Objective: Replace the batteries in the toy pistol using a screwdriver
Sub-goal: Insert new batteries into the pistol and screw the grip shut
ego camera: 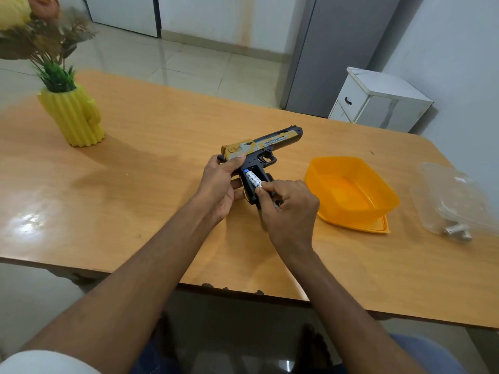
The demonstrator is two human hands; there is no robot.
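1. The left hand (220,182) is wrapped around the rear of the black-and-yellow plastic toy pistol (260,153), thumb over the back of the slide and fingers curled beneath, holding it just above the desk with the barrel aimed away from the person.
2. The right hand (287,209) pinches the lower end of a white, patterned cylindrical battery (253,179) between thumb and forefinger. The battery lies tilted in the open grip compartment, its blue-tipped end uppermost.
3. Something dark shows under the right hand's curled fingers; whether it is the compartment cover or the screwdriver I cannot tell.
4. Just beyond the right hand, further to the right, sits an empty orange plastic tub (351,190) resting on its flat orange lid (383,229).
5. Further right still, near the desk's edge, a clear plastic bag (451,201) holds a few pale cylindrical cells (459,233).
6. Far off to the left of the left hand stands a ribbed yellow cactus-shaped vase (74,117) with artificial foliage on the light brown wooden desk (151,201).
7. Risks, as I judge them: the pinch is at the battery's very end, so it could slip and roll off the desk; it could be seated the wrong way round; and the fresh cells could be confused with spent ones, which look alike.
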